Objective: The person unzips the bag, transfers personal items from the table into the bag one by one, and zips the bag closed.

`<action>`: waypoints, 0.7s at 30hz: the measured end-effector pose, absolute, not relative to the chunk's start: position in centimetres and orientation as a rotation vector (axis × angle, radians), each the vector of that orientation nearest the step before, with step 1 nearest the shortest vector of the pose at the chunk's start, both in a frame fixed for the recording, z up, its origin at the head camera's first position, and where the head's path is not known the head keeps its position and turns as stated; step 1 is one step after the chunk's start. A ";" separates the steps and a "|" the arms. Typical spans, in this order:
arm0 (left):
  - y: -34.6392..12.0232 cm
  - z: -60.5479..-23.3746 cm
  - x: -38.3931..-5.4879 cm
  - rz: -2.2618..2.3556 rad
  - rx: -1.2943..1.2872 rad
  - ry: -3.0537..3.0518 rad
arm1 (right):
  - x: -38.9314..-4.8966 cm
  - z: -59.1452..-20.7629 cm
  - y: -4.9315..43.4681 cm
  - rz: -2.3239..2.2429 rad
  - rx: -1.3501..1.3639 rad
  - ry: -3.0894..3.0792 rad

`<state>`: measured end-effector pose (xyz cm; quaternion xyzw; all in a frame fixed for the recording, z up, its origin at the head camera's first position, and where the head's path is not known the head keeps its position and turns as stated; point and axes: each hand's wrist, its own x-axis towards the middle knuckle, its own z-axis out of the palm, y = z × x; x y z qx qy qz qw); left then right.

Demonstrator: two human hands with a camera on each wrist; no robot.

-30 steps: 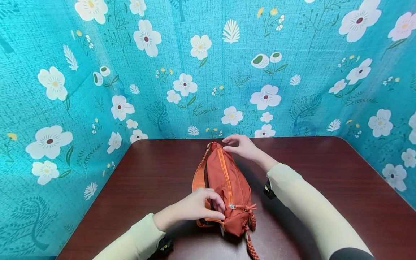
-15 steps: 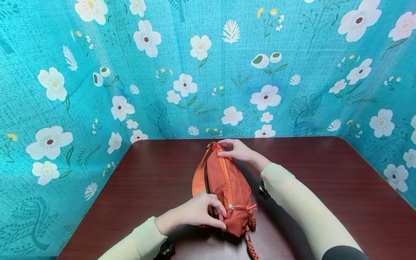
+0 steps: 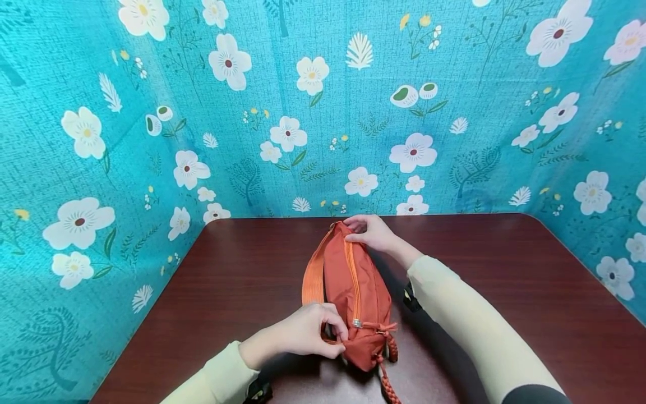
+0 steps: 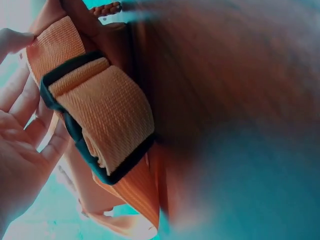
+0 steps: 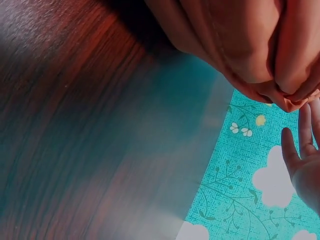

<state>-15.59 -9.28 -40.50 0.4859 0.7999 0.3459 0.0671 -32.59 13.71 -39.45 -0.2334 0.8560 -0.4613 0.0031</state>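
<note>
A rust-red waist bag (image 3: 360,286) with an orange zipper lies lengthwise on the brown table, in the middle of the head view. My left hand (image 3: 305,331) pinches its near left corner between thumb and fingers. In the left wrist view, an orange webbing strap (image 4: 107,105) with a black slide buckle (image 4: 75,127) hangs beside that hand's fingers. My right hand (image 3: 375,233) grips the bag's far end, thumb on top; its other fingertips are partly hidden behind the fabric. Braided zipper pulls (image 3: 387,384) dangle at the near right end.
The brown wood-grain table (image 3: 242,269) extends on both sides of the bag. Behind it and at the sides hangs a turquoise flowered cloth (image 3: 282,185). The bag's strap loop (image 3: 314,278) stands out on its left side.
My right hand has come left onto the bag's far end and taken hold. My left hand has closed on the near corner. The bag's far end has shifted slightly right.
</note>
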 end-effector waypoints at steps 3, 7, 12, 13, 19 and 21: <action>-9.7 -40.4 -15.6 1.020 1.433 2.454 | -32.4 -39.5 14.3 -1.452 -0.743 2.683; -10.6 -40.4 -15.8 1.012 1.399 2.491 | -32.1 -39.3 15.4 -1.443 -0.786 2.696; -11.8 -40.5 -16.3 1.088 1.325 2.477 | -31.8 -39.2 17.0 -1.455 -0.793 2.715; -12.1 -40.5 -16.4 1.101 1.313 2.477 | -31.8 -39.2 17.3 -1.460 -0.787 2.715; -13.5 -40.7 -17.3 1.124 1.299 2.519 | -31.0 -39.3 19.7 -1.465 -0.770 2.723; -14.0 -40.7 -17.7 1.131 1.290 2.528 | -30.7 -39.2 20.6 -1.447 -0.782 2.740</action>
